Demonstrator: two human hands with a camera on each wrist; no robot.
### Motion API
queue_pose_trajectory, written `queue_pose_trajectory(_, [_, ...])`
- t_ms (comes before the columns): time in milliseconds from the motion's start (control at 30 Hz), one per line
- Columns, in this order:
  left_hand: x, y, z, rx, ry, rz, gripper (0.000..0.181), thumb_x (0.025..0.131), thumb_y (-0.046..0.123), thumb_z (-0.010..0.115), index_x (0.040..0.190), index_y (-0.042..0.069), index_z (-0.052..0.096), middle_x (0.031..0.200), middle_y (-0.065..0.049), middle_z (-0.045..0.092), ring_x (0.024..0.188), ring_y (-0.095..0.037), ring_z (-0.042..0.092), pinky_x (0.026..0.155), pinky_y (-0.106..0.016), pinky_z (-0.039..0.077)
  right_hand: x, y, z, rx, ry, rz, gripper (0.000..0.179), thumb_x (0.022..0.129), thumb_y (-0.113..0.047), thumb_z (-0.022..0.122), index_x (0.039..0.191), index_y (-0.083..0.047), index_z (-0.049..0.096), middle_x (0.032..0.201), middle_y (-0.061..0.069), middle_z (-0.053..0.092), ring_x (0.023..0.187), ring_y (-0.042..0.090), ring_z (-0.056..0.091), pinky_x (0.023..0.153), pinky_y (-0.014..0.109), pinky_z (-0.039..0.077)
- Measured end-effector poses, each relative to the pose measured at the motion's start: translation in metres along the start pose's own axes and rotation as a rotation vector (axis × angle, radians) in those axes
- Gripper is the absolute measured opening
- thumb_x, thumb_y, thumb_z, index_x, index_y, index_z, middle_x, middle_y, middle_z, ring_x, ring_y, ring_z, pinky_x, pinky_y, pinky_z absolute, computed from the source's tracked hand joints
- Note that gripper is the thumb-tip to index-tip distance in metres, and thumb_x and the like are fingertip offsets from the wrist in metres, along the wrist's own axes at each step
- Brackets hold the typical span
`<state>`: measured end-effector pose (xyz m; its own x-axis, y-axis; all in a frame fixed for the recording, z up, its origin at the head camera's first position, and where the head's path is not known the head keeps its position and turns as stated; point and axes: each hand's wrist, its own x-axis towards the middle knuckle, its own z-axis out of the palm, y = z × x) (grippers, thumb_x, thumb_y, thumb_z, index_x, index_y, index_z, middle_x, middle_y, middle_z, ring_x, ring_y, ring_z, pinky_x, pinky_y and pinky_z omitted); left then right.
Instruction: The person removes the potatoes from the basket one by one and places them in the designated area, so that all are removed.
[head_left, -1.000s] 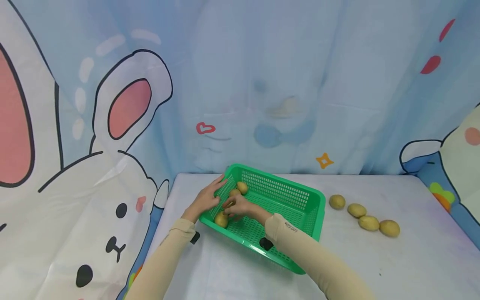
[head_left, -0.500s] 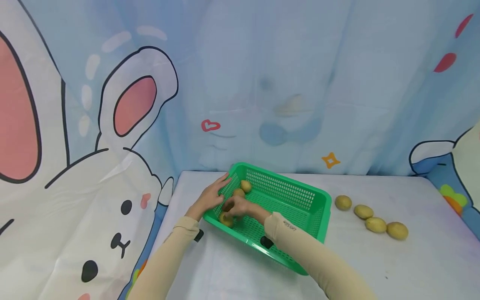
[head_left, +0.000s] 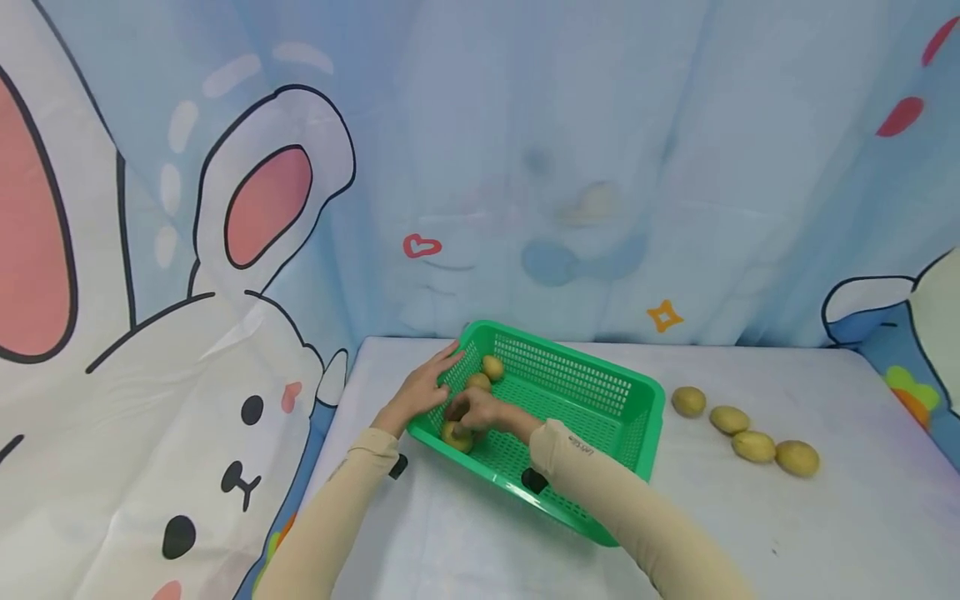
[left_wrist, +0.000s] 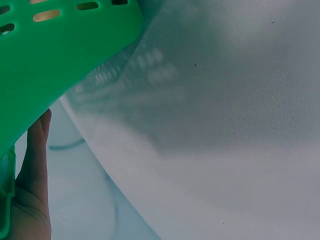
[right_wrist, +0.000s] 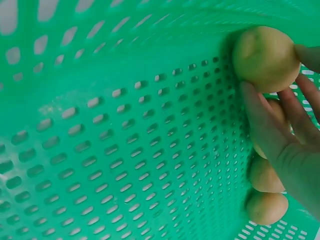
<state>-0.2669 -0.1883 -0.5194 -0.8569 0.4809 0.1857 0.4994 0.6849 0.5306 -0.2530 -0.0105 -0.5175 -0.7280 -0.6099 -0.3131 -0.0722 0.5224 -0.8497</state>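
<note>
A green plastic basket (head_left: 570,492) with slotted walls sits on the table, turned at an angle. My left hand (head_left: 417,393) grips its left rim; in the left wrist view the straight fingers (left_wrist: 39,145) lie along the outside. Inside, at the near left corner, my right hand (head_left: 480,412) holds a yellow-brown potato (head_left: 456,437). The right wrist view shows that potato (right_wrist: 266,59) between thumb and fingers, close against the wall. Further potatoes line the same side, including one behind the hand (head_left: 478,382) and one at the far corner (head_left: 492,367).
Several more potatoes lie on the white tablecloth right of the basket, from one near the basket (head_left: 688,402) to one furthest right (head_left: 797,458). A blue curtain (head_left: 525,167) with cartoon prints hangs behind the table's back edge.
The head view has shifted slightly, so the basket and loose potatoes appear further right. My right fingers now cover more of the potato at the near left corner. My left hand stays on the rim.
</note>
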Motion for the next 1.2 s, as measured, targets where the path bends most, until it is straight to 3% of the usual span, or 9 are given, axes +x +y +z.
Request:
queue_pose_trajectory(133, [0.0, 0.002, 0.0, -0.004, -0.008, -0.003, 0.071, 0.081, -0.005, 0.046, 0.151, 0.003, 0.038, 0.162, -0.01, 0.025, 0.123, -0.03, 0.054, 0.068, -0.033, 0.041, -0.007, 0.003, -0.007, 0.041, -0.001, 0.018, 0.038, 0.082, 0.005, 0.069, 0.12, 0.004, 0.066, 0.11, 0.014, 0.069, 0.102, 0.028, 0.065, 0.073, 0.043, 0.057])
queue_pose_trajectory(300, [0.0, 0.004, -0.001, -0.021, -0.014, -0.016, 0.071, 0.082, -0.007, 0.046, 0.152, 0.003, 0.038, 0.162, -0.011, 0.025, 0.117, -0.029, 0.057, 0.06, -0.031, 0.038, -0.018, 0.006, -0.019, 0.128, 0.003, 0.038, 0.041, 0.084, 0.004, 0.068, 0.124, 0.005, 0.063, 0.114, 0.016, 0.067, 0.105, 0.03, 0.064, 0.073, 0.046, 0.057])
queue_pose_trajectory(400, [0.0, 0.006, -0.001, -0.016, -0.015, -0.023, 0.07, 0.083, -0.006, 0.047, 0.152, 0.004, 0.038, 0.162, -0.01, 0.025, 0.131, -0.03, 0.049, 0.068, -0.033, 0.041, -0.027, 0.008, -0.029, 0.165, 0.016, 0.046, 0.042, 0.084, 0.004, 0.068, 0.125, 0.005, 0.063, 0.117, 0.017, 0.065, 0.104, 0.03, 0.065, 0.074, 0.049, 0.057])
queue_pose_trajectory(600, [-0.001, 0.009, -0.002, -0.018, -0.016, -0.025, 0.071, 0.082, -0.004, 0.046, 0.152, 0.004, 0.037, 0.161, -0.013, 0.025, 0.142, -0.034, 0.034, 0.089, -0.046, 0.044, -0.05, 0.014, -0.059, 0.194, 0.045, 0.077, 0.047, 0.087, -0.001, 0.066, 0.133, 0.006, 0.057, 0.127, 0.021, 0.06, 0.103, 0.031, 0.065, 0.079, 0.05, 0.056])
queue_pose_trajectory(767, [-0.002, 0.009, -0.003, -0.023, -0.008, -0.003, 0.07, 0.081, -0.003, 0.044, 0.151, 0.001, 0.038, 0.16, -0.015, 0.026, 0.144, -0.036, 0.03, 0.093, -0.049, 0.043, -0.072, 0.023, -0.088, 0.21, 0.077, 0.072, 0.048, 0.09, -0.002, 0.063, 0.136, 0.006, 0.053, 0.131, 0.024, 0.057, 0.101, 0.031, 0.067, 0.08, 0.048, 0.056])
queue_pose_trajectory(1000, [-0.003, 0.009, -0.003, -0.03, -0.001, 0.002, 0.07, 0.082, -0.005, 0.044, 0.151, 0.0, 0.037, 0.16, -0.016, 0.026, 0.142, -0.036, 0.033, 0.076, -0.042, 0.041, -0.105, 0.036, -0.128, 0.217, 0.131, 0.069, 0.05, 0.09, -0.004, 0.06, 0.138, 0.004, 0.051, 0.133, 0.027, 0.053, 0.105, 0.035, 0.065, 0.083, 0.05, 0.054])
queue_pose_trajectory(1200, [-0.003, 0.011, -0.002, -0.052, -0.001, 0.011, 0.069, 0.082, -0.006, 0.044, 0.15, 0.0, 0.038, 0.161, -0.015, 0.025, 0.141, -0.037, 0.034, 0.071, -0.039, 0.04, -0.138, 0.046, -0.162, 0.227, 0.164, 0.085, 0.055, 0.091, -0.007, 0.059, 0.143, 0.005, 0.044, 0.138, 0.028, 0.049, 0.107, 0.032, 0.064, 0.085, 0.047, 0.054])
